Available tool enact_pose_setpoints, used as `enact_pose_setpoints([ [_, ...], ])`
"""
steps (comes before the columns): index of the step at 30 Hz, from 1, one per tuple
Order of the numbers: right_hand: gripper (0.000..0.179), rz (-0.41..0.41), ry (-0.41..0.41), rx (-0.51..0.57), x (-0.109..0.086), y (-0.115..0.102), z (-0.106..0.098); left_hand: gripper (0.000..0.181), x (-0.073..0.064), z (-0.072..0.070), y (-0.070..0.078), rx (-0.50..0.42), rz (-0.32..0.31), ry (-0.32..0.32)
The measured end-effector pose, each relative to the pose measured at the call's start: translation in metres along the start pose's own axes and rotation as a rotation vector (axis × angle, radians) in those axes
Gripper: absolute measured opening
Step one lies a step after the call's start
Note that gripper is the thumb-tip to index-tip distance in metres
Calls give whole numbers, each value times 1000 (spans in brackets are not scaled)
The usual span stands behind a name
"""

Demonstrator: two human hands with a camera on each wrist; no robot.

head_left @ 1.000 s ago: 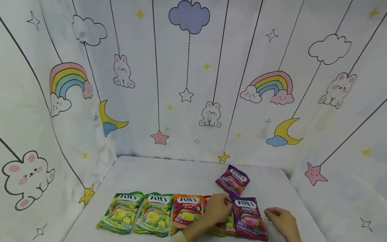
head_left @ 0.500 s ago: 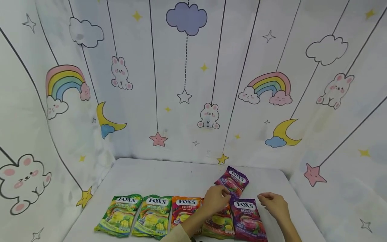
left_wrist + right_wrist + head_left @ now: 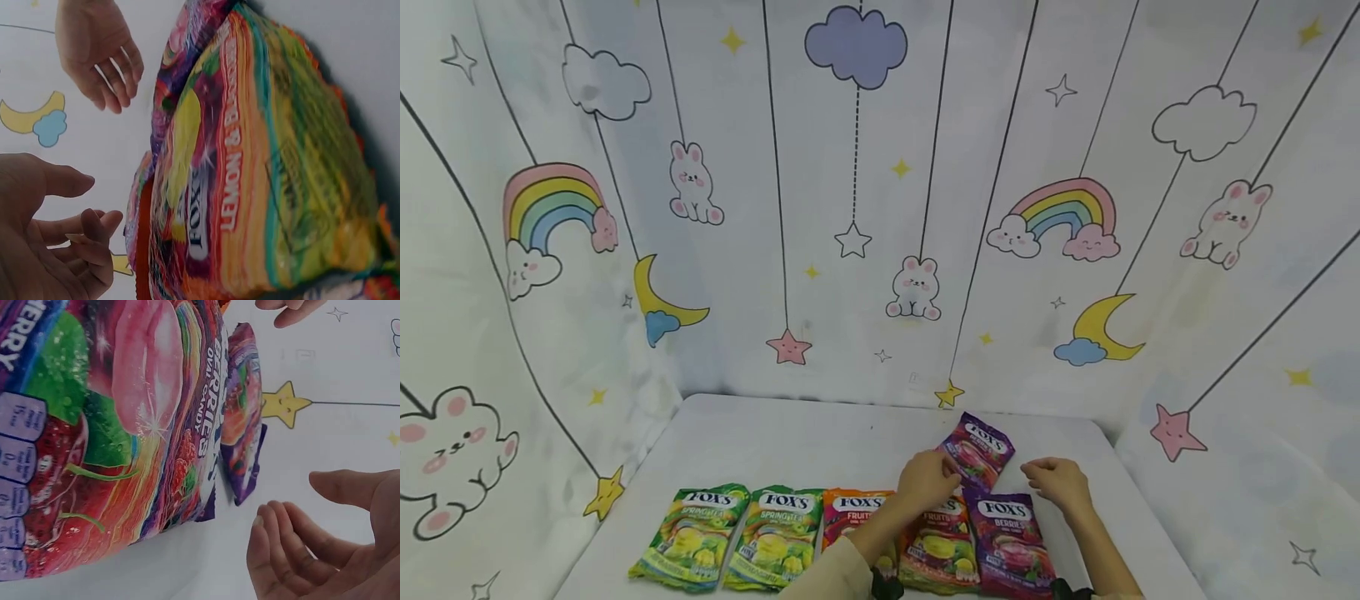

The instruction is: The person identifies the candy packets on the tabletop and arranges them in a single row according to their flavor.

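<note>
My left hand (image 3: 928, 481) hovers over the top end of the red-orange Fox's fruits candy bag (image 3: 942, 557), its fingertips overlapping the left edge of the rear purple berries candy bag (image 3: 976, 454). In the left wrist view its thumb and loosely bent fingers (image 3: 94, 234) stand apart with nothing between them. My right hand (image 3: 1060, 483) is in the air right of that rear bag, fingers relaxed and holding nothing. Another purple berries bag (image 3: 1011, 542) lies in front, at the right end of the row, and fills much of the right wrist view.
Two green spring tea bags (image 3: 775, 537) lie at the row's left. A second fruits bag (image 3: 842, 508) lies beside them, partly hidden by my left forearm. The white table (image 3: 760, 425) meets a cloth backdrop (image 3: 820, 183) printed with rabbits, stars and clouds.
Both hands have moved away from me, toward the rear berries bag, and the right hand has also moved left. The bags keep their places; the head view has shifted slightly.
</note>
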State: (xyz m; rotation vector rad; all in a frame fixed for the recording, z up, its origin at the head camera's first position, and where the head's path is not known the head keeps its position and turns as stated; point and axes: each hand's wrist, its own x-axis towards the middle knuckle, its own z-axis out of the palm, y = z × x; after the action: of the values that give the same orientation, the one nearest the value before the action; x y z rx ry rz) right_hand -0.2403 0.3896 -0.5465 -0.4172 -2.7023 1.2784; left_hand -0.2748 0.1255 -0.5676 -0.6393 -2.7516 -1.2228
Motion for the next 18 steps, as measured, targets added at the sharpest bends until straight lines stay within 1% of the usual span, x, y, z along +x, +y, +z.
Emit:
enact_pose_setpoints([
  [4, 39, 32, -17, 39, 9, 0, 3, 29, 7, 0, -6, 7, -43, -6],
  [9, 41, 93, -17, 89, 20, 4, 6, 30, 14, 0, -11, -10, -60, -31],
  [12, 44, 124, -11, 119, 26, 7, 8, 28, 19, 0, -14, 18, -66, -45],
  [18, 57, 202, -50, 202, 36, 15, 16, 32, 26, -2, -17, 94, -92, -66],
])
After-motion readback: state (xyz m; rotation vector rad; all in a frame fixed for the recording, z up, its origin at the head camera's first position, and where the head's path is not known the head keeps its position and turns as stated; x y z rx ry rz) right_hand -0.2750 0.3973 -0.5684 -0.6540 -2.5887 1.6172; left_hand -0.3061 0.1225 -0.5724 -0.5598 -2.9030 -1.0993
